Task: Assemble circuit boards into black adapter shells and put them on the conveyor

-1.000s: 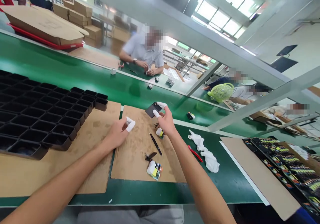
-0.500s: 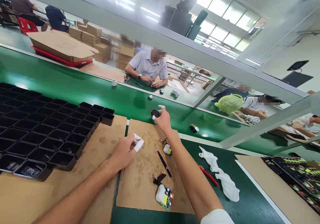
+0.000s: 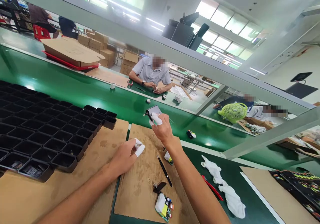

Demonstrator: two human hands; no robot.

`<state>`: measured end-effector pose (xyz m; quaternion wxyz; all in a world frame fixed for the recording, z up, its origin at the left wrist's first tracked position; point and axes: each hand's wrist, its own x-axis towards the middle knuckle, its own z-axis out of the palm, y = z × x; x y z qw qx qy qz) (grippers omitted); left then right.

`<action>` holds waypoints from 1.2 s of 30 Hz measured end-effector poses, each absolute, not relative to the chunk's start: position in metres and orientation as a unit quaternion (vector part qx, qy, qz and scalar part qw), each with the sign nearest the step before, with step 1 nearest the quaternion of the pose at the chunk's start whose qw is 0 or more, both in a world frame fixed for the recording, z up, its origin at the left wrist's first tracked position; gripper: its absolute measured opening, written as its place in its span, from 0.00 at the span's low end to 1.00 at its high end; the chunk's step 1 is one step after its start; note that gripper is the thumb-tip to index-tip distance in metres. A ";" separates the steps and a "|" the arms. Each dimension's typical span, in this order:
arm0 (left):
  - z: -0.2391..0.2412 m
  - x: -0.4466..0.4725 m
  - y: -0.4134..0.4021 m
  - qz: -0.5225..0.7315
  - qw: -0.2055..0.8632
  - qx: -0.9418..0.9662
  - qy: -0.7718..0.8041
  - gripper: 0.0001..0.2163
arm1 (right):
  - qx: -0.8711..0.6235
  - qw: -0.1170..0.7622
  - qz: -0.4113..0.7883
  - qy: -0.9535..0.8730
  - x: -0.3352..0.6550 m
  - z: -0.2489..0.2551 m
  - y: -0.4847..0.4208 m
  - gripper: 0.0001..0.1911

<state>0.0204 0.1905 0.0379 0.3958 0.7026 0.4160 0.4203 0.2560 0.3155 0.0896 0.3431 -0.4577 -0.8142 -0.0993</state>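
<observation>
My right hand, with white finger cots on its fingertips, grips a flat part with a silvery grey face and a black edge, held up over the green surface. My left hand rests on the cardboard, fingers loosely curled, white cots on thumb and forefinger, nothing visible between them. Black tweezers lie between my forearms. Below them sits a small circuit board with a white block and yellow tape, beside a black plate-like piece. Another small board is partly hidden by my right forearm.
Black bins fill the left side. Red-handled pliers and a twisted white cloth lie at right, with several boards beyond. One board sits on the green strip. A co-worker handles something small opposite.
My right hand has turned the held part, so its silvery face now shows, and shifted slightly. My left hand stays almost in place. The whole view has tilted a little.
</observation>
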 end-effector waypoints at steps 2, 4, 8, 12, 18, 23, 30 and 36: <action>0.038 0.020 0.190 0.420 0.390 0.705 0.418 0.13 | -0.487 0.353 -0.085 -0.794 0.245 0.089 0.318 0.14; 0.039 0.019 0.189 0.419 0.384 0.707 0.420 0.12 | -0.530 0.360 -0.063 -0.765 0.235 0.087 0.325 0.17; 0.039 0.019 0.189 0.420 0.370 0.715 0.419 0.11 | -0.603 0.334 0.007 -0.725 0.225 0.084 0.338 0.21; 0.035 0.023 0.191 0.433 0.345 0.709 0.437 0.08 | -0.608 0.303 0.046 -0.733 0.204 0.091 0.330 0.25; 0.030 0.016 0.192 0.513 0.257 0.619 0.536 0.06 | -0.538 0.180 0.128 -0.813 0.119 0.096 0.316 0.20; 0.030 -0.002 0.198 0.599 0.197 0.504 0.591 0.08 | -0.546 0.087 0.185 -0.812 0.079 0.090 0.316 0.18; 0.023 -0.001 0.207 0.589 0.215 0.461 0.627 0.38 | -0.547 0.158 0.181 -0.802 0.122 0.106 0.267 0.17; 0.030 0.004 0.198 0.551 0.297 0.543 0.559 0.26 | -0.555 0.223 0.164 -0.785 0.198 0.134 0.209 0.08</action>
